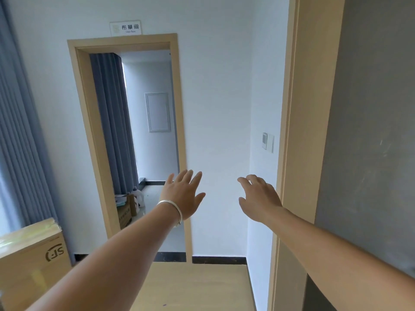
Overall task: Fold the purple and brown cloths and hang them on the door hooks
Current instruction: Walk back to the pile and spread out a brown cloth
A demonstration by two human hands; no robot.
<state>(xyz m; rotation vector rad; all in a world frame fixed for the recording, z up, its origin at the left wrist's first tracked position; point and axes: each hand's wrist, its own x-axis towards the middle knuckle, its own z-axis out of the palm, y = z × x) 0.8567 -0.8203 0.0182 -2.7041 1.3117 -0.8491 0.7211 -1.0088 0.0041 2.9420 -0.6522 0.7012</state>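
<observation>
Bare hands outstretched: left hand (184, 194) fingers spread, right hand (258, 198) relaxed, both empty

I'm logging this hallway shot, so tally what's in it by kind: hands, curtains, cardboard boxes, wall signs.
Hands: 2, left hand and right hand, both empty
Curtains: 2, near curtain, doorway curtain
Cardboard boxes: 2, SF box, doorway box
Wall signs: 1, sign
Total: 7
</observation>
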